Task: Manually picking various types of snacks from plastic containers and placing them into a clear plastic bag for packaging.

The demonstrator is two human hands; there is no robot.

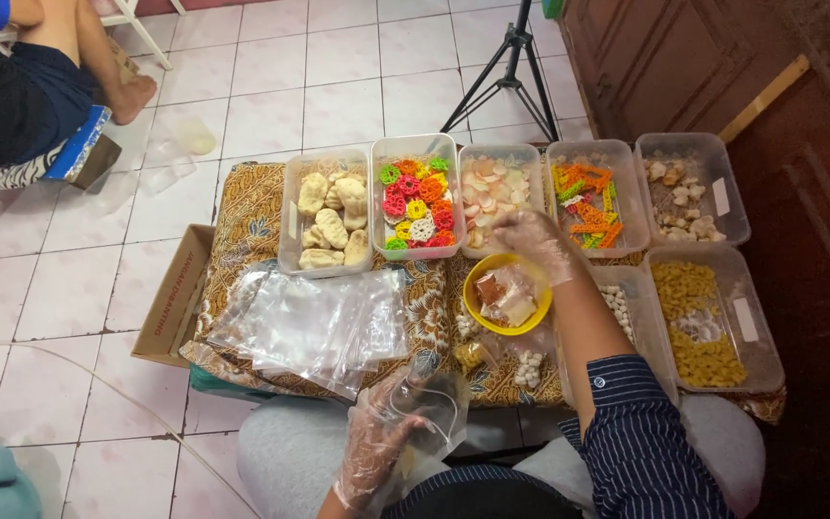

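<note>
My left hand (375, 447), in a thin clear glove, holds a small clear plastic bag (429, 404) open near my lap. My right hand (530, 240), also gloved, reaches forward with its fingers bunched over the tub of pale pink and white crackers (500, 183), just beyond a yellow bowl (506, 293) that holds wrapped pieces. Whether the right fingers pinch a cracker I cannot tell. A pile of empty clear bags (314, 327) lies on the patterned cloth (252, 211) left of the bowl.
Clear tubs hold pale puffed crackers (326, 216), colourful flower-shaped crackers (415, 202), orange and green sticks (588, 197), pale chunks (689, 192), yellow curls (708, 322) and small white pieces (622, 308). A cardboard box (170, 298), a tripod (511, 72), a seated person (12, 86).
</note>
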